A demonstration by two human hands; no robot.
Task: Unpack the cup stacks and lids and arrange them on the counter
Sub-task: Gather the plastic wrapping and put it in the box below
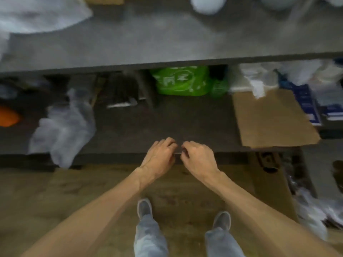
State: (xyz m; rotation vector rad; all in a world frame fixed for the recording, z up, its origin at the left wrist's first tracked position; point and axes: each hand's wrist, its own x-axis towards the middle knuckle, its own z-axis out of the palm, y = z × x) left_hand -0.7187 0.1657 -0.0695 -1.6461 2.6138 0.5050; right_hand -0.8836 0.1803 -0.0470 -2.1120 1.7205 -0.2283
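My left hand (161, 156) and my right hand (199, 157) are close together in front of the lower shelf's front edge (130, 156). Both have curled fingers and pinch a small thin pale strip (177, 153) stretched between them; blur hides what it is. The grey counter (167, 38) lies above. On it are blurred plastic-wrapped white bundles at the far left (37, 13) and at the top middle (207, 3); I cannot tell if they are cups or lids.
On the lower shelf lie a crumpled clear plastic bag (63, 125), a green bag (181, 81), a flat cardboard sheet (272, 117), white packets (259, 78) and an orange object (8, 116). More plastic wrap (311, 210) lies on the floor at right. My shoes stand on brown floor.
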